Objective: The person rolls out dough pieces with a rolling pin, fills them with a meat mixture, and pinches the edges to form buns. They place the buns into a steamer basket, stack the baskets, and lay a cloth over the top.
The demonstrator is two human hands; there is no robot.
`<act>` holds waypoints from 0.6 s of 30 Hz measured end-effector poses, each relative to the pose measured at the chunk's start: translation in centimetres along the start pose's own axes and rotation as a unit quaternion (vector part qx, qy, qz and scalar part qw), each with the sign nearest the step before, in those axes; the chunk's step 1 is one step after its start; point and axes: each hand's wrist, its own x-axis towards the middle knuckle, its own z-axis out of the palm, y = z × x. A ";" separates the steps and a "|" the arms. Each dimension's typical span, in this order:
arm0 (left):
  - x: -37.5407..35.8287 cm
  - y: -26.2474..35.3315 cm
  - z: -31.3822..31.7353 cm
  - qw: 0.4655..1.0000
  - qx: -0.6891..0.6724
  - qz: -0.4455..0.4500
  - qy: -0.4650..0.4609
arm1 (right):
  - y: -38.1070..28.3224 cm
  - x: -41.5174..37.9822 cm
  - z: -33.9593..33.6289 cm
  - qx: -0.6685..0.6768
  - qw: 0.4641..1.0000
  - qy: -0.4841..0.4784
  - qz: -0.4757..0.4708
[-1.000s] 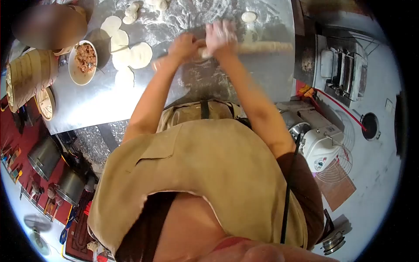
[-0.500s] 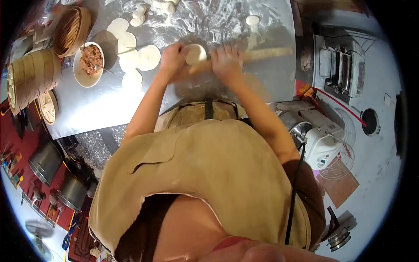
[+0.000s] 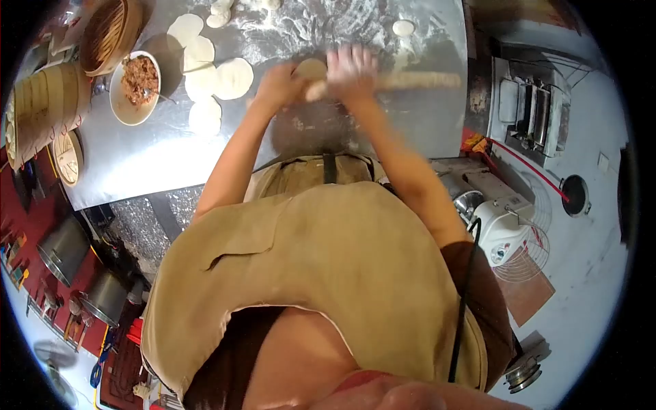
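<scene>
The right hand [image 3: 352, 68] presses the rolling pin [image 3: 396, 81] over a dough disc [image 3: 311, 68] that the left hand [image 3: 277, 85] pinches on the floured desk [image 3: 150, 157]. Several wrappers [image 3: 232, 77] lie finished (lumps [image 3: 403, 27] remain unrolled).

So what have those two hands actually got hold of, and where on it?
The right hand presses on the rolling pin near its left end. The left hand holds the edge of the dough round. Motion blur hides the exact finger grip.
</scene>
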 end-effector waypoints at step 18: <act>-3.2 -4.5 -1.3 0.983 -0.106 -0.059 0.140 | -0.1 -4.2 -0.8 -0.004 0.998 -0.047 -0.045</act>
